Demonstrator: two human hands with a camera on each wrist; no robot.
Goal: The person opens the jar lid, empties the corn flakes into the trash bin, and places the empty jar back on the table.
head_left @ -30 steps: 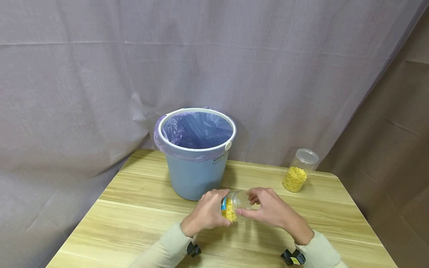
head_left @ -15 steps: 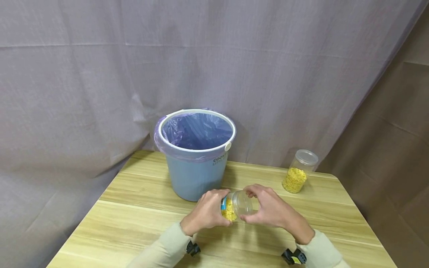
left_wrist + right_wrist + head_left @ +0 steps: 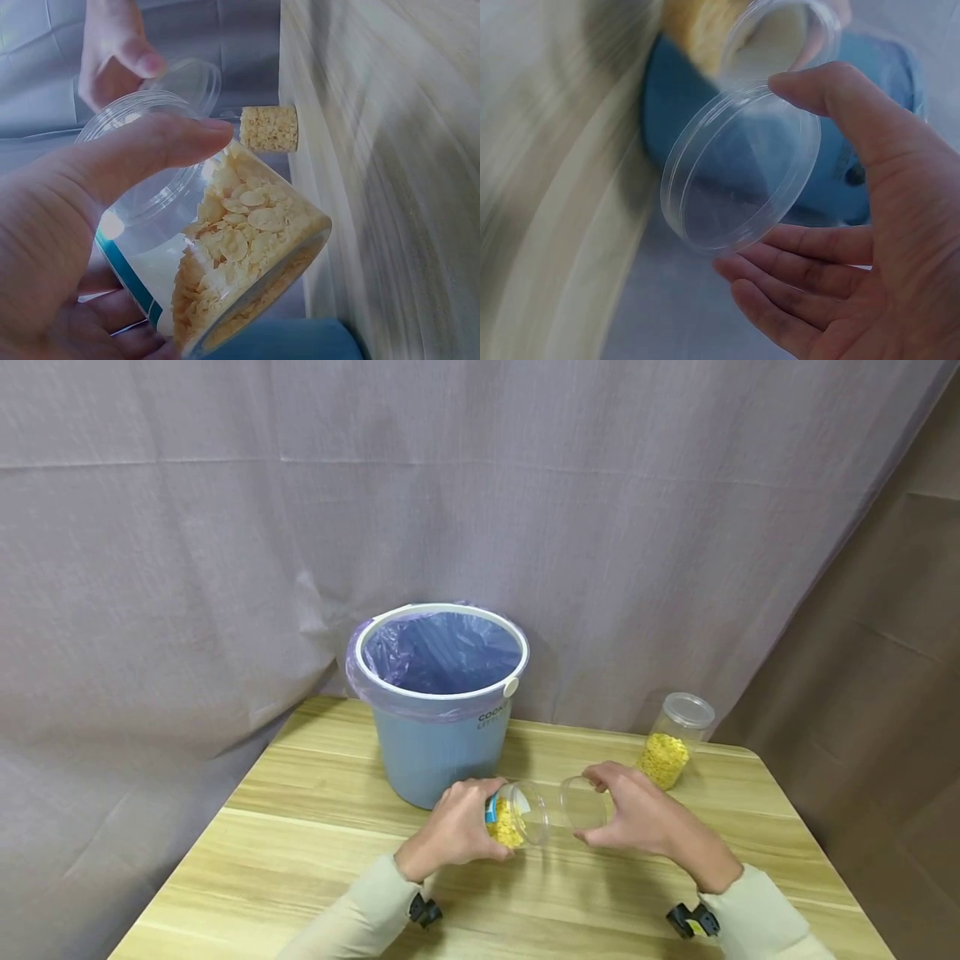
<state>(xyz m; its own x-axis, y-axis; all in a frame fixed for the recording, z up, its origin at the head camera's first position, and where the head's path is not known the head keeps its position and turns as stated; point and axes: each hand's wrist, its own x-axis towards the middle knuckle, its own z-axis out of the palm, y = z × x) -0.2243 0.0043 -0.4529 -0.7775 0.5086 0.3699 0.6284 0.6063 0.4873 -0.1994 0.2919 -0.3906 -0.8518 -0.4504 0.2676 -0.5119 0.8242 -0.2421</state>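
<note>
My left hand (image 3: 459, 827) grips a clear plastic jar (image 3: 232, 255) part-filled with yellow flakes. The jar lies tilted on its side over the table, its open mouth turned to the right, and a blue-and-white label shows on its wall. To its right, my right hand (image 3: 637, 810) pinches a clear round lid (image 3: 739, 169) by the rim between thumb and fingers. A gap separates the lid from the jar mouth in the head view. In the left wrist view the lid (image 3: 191, 82) shows behind the jar's rim.
A blue bucket (image 3: 438, 752) with a white rim and a purple bag liner stands behind the hands. At the back right of the wooden table (image 3: 300, 852) is a second, lidded jar of yellow flakes (image 3: 663, 760). A grey curtain (image 3: 600, 527) hangs behind.
The lid has come off the jar mouth; my right hand has moved to the right with it. My left hand and the jar have shifted slightly left.
</note>
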